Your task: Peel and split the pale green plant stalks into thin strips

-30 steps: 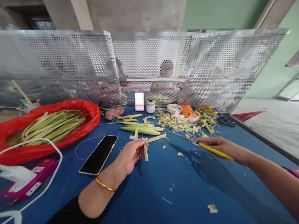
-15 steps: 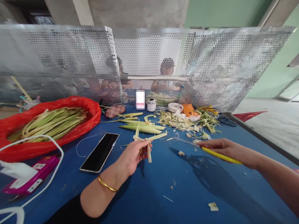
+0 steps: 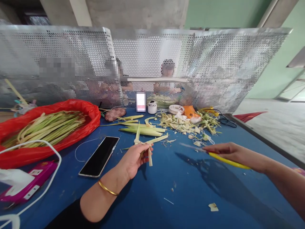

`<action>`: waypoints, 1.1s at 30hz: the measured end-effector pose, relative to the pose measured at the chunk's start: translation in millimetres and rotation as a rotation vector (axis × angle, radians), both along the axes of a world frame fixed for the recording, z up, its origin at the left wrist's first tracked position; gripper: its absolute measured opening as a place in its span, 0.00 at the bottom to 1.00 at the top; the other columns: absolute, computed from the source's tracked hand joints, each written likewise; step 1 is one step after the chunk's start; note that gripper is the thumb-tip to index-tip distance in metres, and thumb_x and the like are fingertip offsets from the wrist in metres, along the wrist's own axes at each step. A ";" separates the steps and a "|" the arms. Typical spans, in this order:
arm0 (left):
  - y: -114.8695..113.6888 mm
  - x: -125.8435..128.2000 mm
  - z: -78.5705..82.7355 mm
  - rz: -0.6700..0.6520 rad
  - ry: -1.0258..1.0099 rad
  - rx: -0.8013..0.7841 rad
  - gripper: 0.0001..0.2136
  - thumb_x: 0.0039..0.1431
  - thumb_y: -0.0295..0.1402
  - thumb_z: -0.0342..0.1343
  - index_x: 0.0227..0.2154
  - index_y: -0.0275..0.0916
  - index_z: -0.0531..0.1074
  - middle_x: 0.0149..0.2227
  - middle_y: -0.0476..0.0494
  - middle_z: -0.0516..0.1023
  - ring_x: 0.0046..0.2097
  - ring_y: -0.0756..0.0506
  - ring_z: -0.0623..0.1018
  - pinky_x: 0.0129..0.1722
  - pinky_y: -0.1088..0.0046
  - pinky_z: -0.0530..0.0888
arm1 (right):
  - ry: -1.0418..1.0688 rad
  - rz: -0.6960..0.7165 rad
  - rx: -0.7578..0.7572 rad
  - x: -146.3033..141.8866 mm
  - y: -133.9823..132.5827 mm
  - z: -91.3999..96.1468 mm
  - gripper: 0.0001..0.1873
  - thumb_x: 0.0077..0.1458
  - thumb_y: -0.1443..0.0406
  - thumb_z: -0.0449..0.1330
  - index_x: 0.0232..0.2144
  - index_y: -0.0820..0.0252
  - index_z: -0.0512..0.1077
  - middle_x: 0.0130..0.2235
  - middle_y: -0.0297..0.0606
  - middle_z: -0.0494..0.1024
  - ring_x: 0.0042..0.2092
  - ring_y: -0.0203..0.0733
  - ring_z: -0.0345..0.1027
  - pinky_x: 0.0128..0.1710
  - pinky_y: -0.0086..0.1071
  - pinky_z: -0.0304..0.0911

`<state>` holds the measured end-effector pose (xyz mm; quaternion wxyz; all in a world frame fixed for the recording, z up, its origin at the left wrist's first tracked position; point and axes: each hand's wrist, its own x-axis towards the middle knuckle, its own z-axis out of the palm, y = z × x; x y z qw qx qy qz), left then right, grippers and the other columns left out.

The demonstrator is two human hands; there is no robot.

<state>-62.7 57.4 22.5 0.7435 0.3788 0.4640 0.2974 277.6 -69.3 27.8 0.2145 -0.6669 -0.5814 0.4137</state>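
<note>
My left hand (image 3: 135, 159), with a gold bangle at the wrist, pinches crossed pale green leaf strips (image 3: 150, 157). One strip points away over the table, another stretches right, and a short end hangs below the fingers. To the right, my right hand (image 3: 233, 154) grips a slim yellow-handled tool (image 3: 226, 160). Its thin tip points left towards the strips, apart from them, and is blurred, so its exact kind cannot be made out. Beyond my left hand lie several broad green leaf pieces (image 3: 143, 130).
A red plastic bag (image 3: 92, 111) of leaf strips stands left, near a purple power strip (image 3: 45, 173) with a white cable. A phone (image 3: 98, 157) lies by my left forearm. Leaf scraps (image 3: 176, 124), a tape roll (image 3: 176, 109) and a white jar (image 3: 152, 107) sit before a perforated metal screen (image 3: 150, 47).
Small shreds now lie just right of the leaf strips, where the tool's blurred tip was closer before. The tool remains in my right hand, and my left hand keeps its pinch. The view has shifted slightly.
</note>
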 end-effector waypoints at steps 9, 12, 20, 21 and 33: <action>-1.0 2.1 -4.1 -0.034 0.003 -0.011 0.06 0.57 0.28 0.57 0.35 0.33 0.78 0.31 0.45 0.76 0.29 0.53 0.74 0.26 0.80 0.70 | -0.113 -0.107 0.146 -30.3 50.3 -29.1 0.34 0.46 0.44 0.61 0.49 0.60 0.77 0.49 0.43 0.79 0.50 0.57 0.71 0.50 0.42 0.66; 0.1 0.8 -2.8 -0.007 0.018 -0.013 0.06 0.56 0.28 0.58 0.34 0.33 0.78 0.30 0.45 0.76 0.29 0.52 0.74 0.26 0.80 0.70 | -0.153 -0.188 0.171 -23.0 53.0 -20.4 0.37 0.48 0.44 0.58 0.52 0.63 0.75 0.48 0.46 0.79 0.50 0.60 0.71 0.50 0.46 0.65; -12.1 3.4 4.2 -0.074 0.003 -0.056 0.07 0.58 0.29 0.56 0.36 0.33 0.78 0.30 0.45 0.75 0.30 0.53 0.73 0.27 0.79 0.70 | -0.009 -0.154 -0.066 54.5 -56.5 11.7 0.26 0.48 0.50 0.64 0.50 0.46 0.75 0.54 0.42 0.75 0.54 0.59 0.69 0.52 0.39 0.65; -13.5 4.2 3.8 -0.086 0.005 -0.064 0.07 0.58 0.29 0.56 0.36 0.33 0.78 0.31 0.45 0.75 0.30 0.53 0.73 0.28 0.79 0.70 | 0.011 -0.164 -0.101 61.7 -65.2 11.4 0.25 0.48 0.50 0.64 0.49 0.45 0.76 0.54 0.43 0.75 0.53 0.59 0.70 0.51 0.39 0.66; -5.9 3.1 -6.0 -0.078 0.022 -0.030 0.07 0.55 0.30 0.59 0.36 0.34 0.77 0.31 0.46 0.75 0.30 0.53 0.74 0.27 0.79 0.71 | -0.529 -0.298 0.244 9.7 36.2 -28.6 0.25 0.49 0.54 0.59 0.49 0.51 0.76 0.44 0.37 0.82 0.47 0.55 0.74 0.44 0.38 0.66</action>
